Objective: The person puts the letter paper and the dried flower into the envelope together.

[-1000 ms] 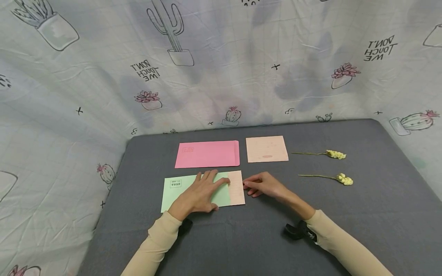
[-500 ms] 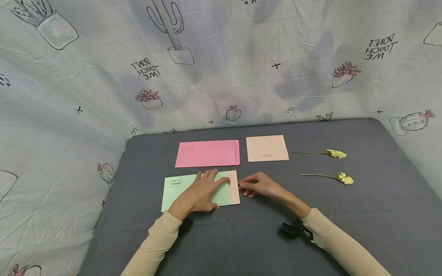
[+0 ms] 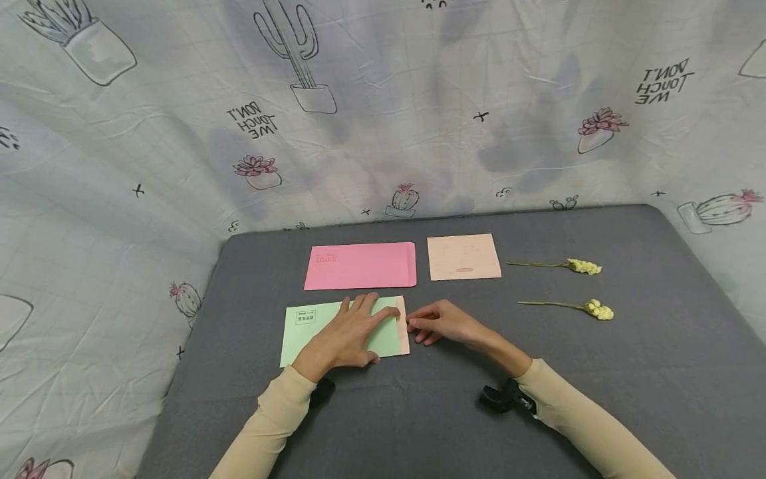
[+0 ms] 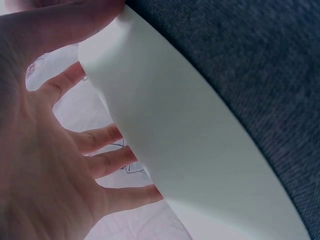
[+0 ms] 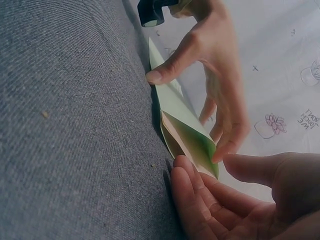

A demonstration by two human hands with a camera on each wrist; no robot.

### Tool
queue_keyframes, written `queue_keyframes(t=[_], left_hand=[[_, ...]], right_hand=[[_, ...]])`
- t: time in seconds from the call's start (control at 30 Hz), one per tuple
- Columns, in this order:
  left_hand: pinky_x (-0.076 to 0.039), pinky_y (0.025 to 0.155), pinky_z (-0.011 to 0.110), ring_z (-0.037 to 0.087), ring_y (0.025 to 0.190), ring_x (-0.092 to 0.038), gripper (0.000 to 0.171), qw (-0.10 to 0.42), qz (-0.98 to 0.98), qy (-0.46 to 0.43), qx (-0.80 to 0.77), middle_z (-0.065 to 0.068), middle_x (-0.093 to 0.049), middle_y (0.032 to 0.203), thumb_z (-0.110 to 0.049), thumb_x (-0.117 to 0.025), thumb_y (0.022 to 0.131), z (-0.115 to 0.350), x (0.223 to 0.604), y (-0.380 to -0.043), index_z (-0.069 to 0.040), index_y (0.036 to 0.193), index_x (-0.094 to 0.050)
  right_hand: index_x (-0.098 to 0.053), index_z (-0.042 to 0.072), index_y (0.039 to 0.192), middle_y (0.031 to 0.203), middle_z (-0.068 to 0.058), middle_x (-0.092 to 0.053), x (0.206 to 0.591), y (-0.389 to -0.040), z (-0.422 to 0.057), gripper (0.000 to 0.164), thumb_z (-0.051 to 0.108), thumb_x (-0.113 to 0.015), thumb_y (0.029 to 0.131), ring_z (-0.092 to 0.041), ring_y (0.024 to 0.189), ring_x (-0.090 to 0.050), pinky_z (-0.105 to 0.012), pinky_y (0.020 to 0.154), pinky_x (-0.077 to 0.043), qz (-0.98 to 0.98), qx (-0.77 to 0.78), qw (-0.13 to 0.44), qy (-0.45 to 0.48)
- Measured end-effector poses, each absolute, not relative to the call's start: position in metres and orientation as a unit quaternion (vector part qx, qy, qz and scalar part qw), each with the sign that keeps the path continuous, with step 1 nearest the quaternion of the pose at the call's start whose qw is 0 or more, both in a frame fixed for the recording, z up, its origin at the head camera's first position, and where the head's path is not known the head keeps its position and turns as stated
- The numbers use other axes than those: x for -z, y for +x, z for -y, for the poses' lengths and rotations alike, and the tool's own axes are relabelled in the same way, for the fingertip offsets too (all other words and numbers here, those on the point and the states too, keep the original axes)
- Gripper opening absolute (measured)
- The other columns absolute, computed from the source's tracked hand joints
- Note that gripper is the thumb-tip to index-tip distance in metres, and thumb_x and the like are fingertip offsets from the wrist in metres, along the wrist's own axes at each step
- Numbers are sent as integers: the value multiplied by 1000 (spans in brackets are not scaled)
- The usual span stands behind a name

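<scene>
1. Left hand lies spread across the green envelope, thumb at the near edge, fingertips at the far one, holding it; the left wrist view shows the paper arching between them.
2. Right hand is up against the outer edge of the peach card, fingers bent; whether it pinches or simply pushes, I can't tell.
3. And here's the change: the strip of card outside the mouth has narrowed over the last second, the right hand travelling left with it, the left staying put. Most of the card looks to be inside; only a slim band remains.
4. The right wrist view shows the mouth gaping, card between its layers, which should help it slide.
5. What's in the way? Mainly the left forefinger, its tip right at the mouth, near the right fingertips; a corner could also snag.
6. Further out, the pink envelope lies just beyond the green one, a second peach card to its right.
7. Right again, two yellow flowers, an upper and a lower, rest on the grey tabletop, backed by a printed curtain.
</scene>
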State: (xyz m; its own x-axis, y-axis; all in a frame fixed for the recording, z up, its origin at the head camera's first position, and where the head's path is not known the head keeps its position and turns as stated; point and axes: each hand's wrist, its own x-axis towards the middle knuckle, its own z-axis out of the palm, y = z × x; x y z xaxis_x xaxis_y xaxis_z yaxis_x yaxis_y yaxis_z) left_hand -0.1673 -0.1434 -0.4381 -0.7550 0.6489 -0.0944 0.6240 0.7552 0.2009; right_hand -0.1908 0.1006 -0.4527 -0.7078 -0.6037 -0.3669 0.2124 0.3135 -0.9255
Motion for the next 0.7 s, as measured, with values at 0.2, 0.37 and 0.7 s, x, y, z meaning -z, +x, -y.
queue_keyframes(t=[0.2,0.37,0.7], left_hand=[[-35,100,55,31,117,-43,86,76,-933,342,-78,13,-42,134,-38,-89,65,144,438,-167,-29,139,-47],[-35,99,54,30,117,-43,87,71,-932,345,-79,13,-43,133,-38,-90,63,144,439,-167,-29,139,-47],[-34,101,56,28,123,-41,87,76,-933,344,-74,12,-43,134,-38,-90,64,142,439,-167,-29,138,-47]], right_hand=[[-58,-11,127,107,-17,-70,453,-191,-97,34,10,-54,100,-17,83,-68,-33,73,-57,-726,569,358,-143],[-58,-11,127,106,-17,-70,455,-192,-94,34,10,-54,100,-17,81,-68,-32,72,-58,-721,574,360,-147],[-59,-13,124,102,-17,-71,459,-192,-87,31,6,-53,100,-17,80,-69,-30,71,-57,-710,585,362,-153]])
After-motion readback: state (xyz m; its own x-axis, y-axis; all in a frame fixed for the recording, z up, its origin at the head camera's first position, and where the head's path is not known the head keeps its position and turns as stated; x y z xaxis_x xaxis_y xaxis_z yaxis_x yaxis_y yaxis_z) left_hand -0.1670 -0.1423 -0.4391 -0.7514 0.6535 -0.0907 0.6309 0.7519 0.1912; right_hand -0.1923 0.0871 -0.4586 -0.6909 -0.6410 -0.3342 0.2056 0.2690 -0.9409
